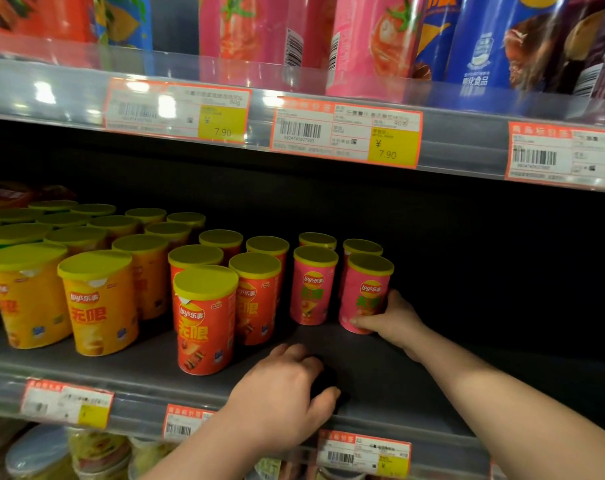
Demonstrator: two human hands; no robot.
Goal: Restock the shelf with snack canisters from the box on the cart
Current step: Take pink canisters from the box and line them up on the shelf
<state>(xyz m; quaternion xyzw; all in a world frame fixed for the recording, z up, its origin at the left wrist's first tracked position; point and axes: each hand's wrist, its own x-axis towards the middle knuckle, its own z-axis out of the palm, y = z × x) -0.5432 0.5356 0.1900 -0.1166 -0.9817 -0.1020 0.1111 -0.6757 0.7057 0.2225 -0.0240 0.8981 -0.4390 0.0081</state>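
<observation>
My right hand grips a pink snack canister with a yellow lid, standing upright on the dark shelf at the right end of the pink row. Another pink canister stands just left of it, two more behind. My left hand rests on the shelf near its front edge, fingers loosely curled, holding nothing. Red canisters stand to the left, then orange ones. The box and cart are out of view.
The shelf is bare and dark to the right of the pink canisters. An upper shelf with price tags carries tall pink and blue canisters. Price tags line the lower shelf's front rail, with more goods below.
</observation>
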